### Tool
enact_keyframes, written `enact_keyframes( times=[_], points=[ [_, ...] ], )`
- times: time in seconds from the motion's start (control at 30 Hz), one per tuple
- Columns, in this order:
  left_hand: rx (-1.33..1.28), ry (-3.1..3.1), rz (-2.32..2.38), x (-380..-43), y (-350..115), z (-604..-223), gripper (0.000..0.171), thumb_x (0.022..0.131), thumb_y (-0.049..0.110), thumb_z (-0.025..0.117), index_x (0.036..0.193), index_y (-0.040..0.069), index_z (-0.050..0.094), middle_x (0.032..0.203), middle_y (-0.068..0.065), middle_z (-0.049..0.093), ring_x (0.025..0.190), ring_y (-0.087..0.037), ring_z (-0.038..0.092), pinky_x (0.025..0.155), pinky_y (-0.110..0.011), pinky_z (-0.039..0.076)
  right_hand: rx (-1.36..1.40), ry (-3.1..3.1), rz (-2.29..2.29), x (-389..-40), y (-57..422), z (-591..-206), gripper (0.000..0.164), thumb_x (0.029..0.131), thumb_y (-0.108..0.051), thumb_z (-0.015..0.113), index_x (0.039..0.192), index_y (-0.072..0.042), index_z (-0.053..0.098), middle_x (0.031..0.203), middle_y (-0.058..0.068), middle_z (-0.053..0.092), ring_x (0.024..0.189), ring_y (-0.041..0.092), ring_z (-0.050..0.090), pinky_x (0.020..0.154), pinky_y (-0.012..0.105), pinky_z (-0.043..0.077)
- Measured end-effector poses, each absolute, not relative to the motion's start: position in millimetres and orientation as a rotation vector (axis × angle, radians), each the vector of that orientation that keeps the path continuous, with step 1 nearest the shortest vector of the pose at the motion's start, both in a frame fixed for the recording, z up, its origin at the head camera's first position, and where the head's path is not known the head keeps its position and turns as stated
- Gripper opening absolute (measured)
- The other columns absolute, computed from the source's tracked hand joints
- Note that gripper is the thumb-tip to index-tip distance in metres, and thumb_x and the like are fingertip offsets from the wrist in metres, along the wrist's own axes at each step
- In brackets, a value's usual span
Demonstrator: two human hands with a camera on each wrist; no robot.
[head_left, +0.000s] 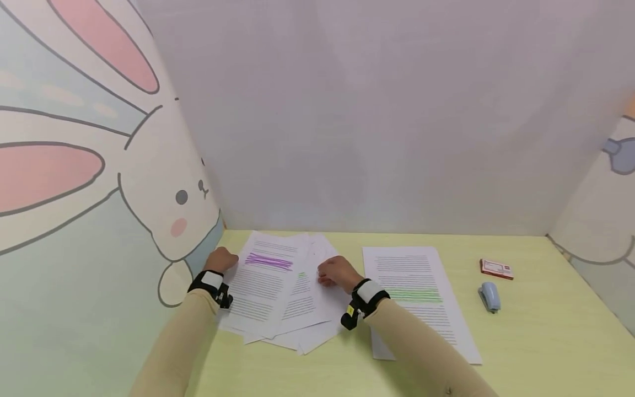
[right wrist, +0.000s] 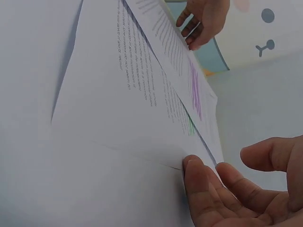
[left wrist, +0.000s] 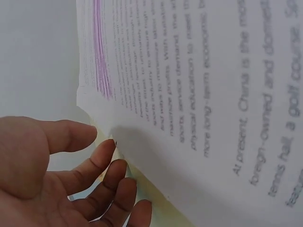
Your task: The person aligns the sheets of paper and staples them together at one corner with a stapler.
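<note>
Several loose printed sheets (head_left: 258,300) lie overlapping on the left of the table. The top sheet carries a purple highlighter band, and a green-marked sheet (head_left: 301,300) shows under its right side. At the pile's left edge is my left hand (head_left: 221,259); in its wrist view the bent fingertips (left wrist: 110,146) meet the paper edge while the thumb stands apart. My right hand (head_left: 339,272) is over the pile's right part. Its fingertips (right wrist: 195,170) touch a sheet's edge in the right wrist view, the thumb held away from them.
Right of the pile lies another printed sheet (head_left: 407,264) with a green band, partly under my right forearm. Farther right are a blue stapler (head_left: 490,296) and a small red-and-white box (head_left: 496,269). Walls border the table at the back and left.
</note>
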State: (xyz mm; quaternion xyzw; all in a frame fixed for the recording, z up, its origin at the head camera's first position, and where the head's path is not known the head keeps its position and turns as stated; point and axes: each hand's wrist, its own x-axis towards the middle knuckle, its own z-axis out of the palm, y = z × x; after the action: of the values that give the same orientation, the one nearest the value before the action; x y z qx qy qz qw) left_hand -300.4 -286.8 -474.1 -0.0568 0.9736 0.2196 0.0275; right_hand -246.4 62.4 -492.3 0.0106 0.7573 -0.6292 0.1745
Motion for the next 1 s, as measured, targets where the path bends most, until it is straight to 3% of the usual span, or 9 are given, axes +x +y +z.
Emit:
enact_keyframes(
  times=[0.13,0.27,0.43,0.63,0.83,1.0],
  points=[
    [-0.137,2.947,0.675,-299.1,-278.8,-469.1,0.033,0.088,0.016,0.054,0.059,0.008,0.041,0.065,-0.009,0.05,0.06,-0.023,0.048,0.06,-0.036,0.044,0.042,2.076,-1.838,-247.9,65.4,-492.9,0.027,0.098,-0.007,0.06,0.116,0.013,0.062,0.096,0.018,0.07,0.082,0.02,0.07,0.074,0.03,0.059],
    [-0.116,2.815,0.756,-298.2,-270.9,-466.7,0.038,0.089,0.015,0.055,0.054,0.013,0.041,0.054,0.001,0.039,0.048,-0.013,0.037,0.05,-0.025,0.031,0.076,2.012,-1.883,-248.6,66.9,-492.1,0.022,0.098,-0.006,0.058,0.111,0.013,0.061,0.095,0.019,0.069,0.082,0.021,0.069,0.075,0.03,0.059],
    [-0.133,2.691,0.907,-295.0,-264.0,-470.2,0.033,0.087,0.009,0.055,0.055,0.011,0.047,0.054,0.002,0.044,0.046,-0.011,0.04,0.047,-0.023,0.033,0.142,1.968,-1.917,-247.0,65.9,-491.2,0.026,0.099,-0.006,0.055,0.116,0.013,0.058,0.097,0.02,0.068,0.082,0.022,0.069,0.076,0.03,0.059],
    [-0.143,2.645,0.966,-292.3,-257.7,-472.8,0.034,0.09,0.009,0.057,0.058,0.011,0.046,0.053,0.001,0.036,0.047,-0.012,0.034,0.047,-0.025,0.03,0.174,1.93,-1.944,-244.9,66.8,-492.0,0.033,0.098,-0.006,0.055,0.124,0.015,0.054,0.102,0.022,0.067,0.084,0.024,0.069,0.079,0.032,0.059],
    [-0.162,2.568,1.083,-287.4,-249.6,-472.2,0.018,0.094,0.007,0.06,0.078,-0.001,0.065,0.06,-0.001,0.048,0.051,-0.013,0.042,0.049,-0.024,0.035,0.18,1.992,-1.909,-245.7,76.6,-488.6,0.035,0.098,-0.006,0.056,0.125,0.015,0.054,0.101,0.021,0.066,0.084,0.023,0.068,0.077,0.033,0.059],
    [-0.209,2.503,1.13,-285.6,-241.4,-469.9,0.018,0.101,0.012,0.059,0.094,-0.004,0.065,0.069,-0.003,0.055,0.058,-0.013,0.05,0.054,-0.024,0.042,0.218,2.022,-1.91,-250.4,88.3,-485.2,0.038,0.096,-0.005,0.056,0.127,0.016,0.053,0.106,0.023,0.064,0.087,0.026,0.069,0.081,0.034,0.059]
  ],
)
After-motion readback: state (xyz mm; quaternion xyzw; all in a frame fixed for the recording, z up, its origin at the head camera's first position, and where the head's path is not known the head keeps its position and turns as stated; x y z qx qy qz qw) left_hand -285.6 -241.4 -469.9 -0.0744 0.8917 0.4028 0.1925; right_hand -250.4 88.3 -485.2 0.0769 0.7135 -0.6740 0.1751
